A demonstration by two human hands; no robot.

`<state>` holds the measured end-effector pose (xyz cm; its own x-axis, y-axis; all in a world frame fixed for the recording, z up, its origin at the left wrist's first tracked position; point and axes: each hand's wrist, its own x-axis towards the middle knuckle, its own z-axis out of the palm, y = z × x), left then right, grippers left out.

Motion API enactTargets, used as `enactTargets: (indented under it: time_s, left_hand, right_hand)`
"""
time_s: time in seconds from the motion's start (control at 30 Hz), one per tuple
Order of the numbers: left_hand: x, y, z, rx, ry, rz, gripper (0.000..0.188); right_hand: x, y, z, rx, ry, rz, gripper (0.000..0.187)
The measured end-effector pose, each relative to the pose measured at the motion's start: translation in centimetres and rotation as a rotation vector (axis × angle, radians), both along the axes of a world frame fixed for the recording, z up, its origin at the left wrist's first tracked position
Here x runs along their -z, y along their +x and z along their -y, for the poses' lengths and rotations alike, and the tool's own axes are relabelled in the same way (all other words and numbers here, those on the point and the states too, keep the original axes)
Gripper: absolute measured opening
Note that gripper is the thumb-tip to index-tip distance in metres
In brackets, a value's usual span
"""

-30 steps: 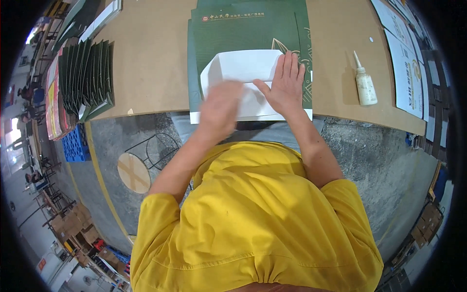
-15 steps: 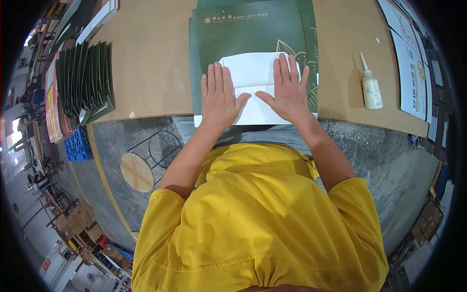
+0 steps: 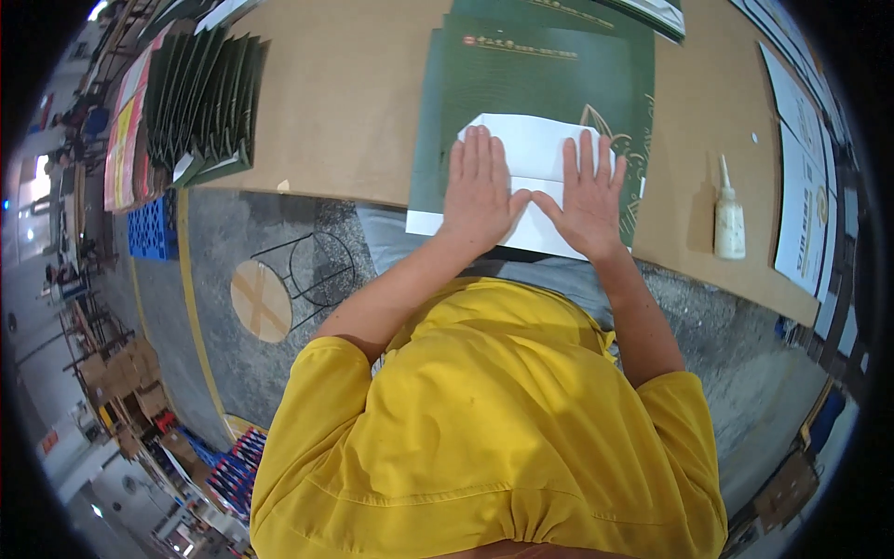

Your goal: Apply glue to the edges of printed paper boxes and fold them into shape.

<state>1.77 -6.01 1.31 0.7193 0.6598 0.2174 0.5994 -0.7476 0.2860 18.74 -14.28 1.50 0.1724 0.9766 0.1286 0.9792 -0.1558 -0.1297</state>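
Note:
A green paper bag (image 3: 531,84) with gold line drawings lies flat on top of other green bags, its near end folded open into a white flap (image 3: 535,149). My left hand (image 3: 480,191) is spread flat on the left part of the white fold. My right hand (image 3: 592,200) lies flat on the right part, fingers stretched away from me. The thumbs point inward and nearly meet at a crease across the middle. Neither hand grips anything. Paper under both palms is hidden.
A glue bottle (image 3: 730,224) with a thin nozzle stands on the brown tabletop (image 3: 345,102) to the right. Beyond it lie white printed sheets (image 3: 801,177). Folded green bags (image 3: 200,102) are stacked at the left edge. A round stool (image 3: 261,301) and blue crate (image 3: 152,228) are on the floor.
The whole view has turned and shifted, so the table sits farther right and tilted. Both hands have slid slightly inward on the white flap, thumbs closer together.

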Motion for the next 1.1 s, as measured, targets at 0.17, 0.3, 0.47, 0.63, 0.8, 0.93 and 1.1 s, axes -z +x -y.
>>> enactTargets:
  time_s: [0.17,0.3,0.47,0.63,0.8,0.93,1.1]
  left_hand:
    - [0.1,-0.1,0.2,-0.005,0.018,0.016,0.082]
    - [0.1,-0.4,0.1,0.005,0.002,0.033,0.082]
    - [0.0,-0.4,-0.1,-0.004,-0.050,0.014,0.080]
    - [-0.7,-0.5,-0.6,-0.021,-0.121,0.032,0.076]
    - [-0.1,-0.8,-0.1,-0.047,-0.041,0.083,0.068]
    - [0.8,0.3,0.8,-0.018,0.032,0.101,0.055]
    - [0.7,0.1,1.0,0.043,-0.113,-0.084,0.062]
  right_hand:
    - [0.2,-0.1,-0.1,-0.031,0.011,0.014,0.087]
    - [0.1,-0.1,-0.1,-0.028,-0.006,0.037,0.088]
    - [-0.3,-0.2,-0.2,-0.023,-0.031,0.031,0.088]
    - [-0.8,-0.2,-0.4,-0.007,-0.054,0.020,0.083]
    - [-3.2,-1.3,-3.6,-0.038,0.187,-0.177,0.052]
    - [-4.3,-3.8,-8.9,-0.256,0.339,-0.485,0.019]
    - [-3.7,-4.9,-12.4,-0.298,-0.139,-0.574,0.019]
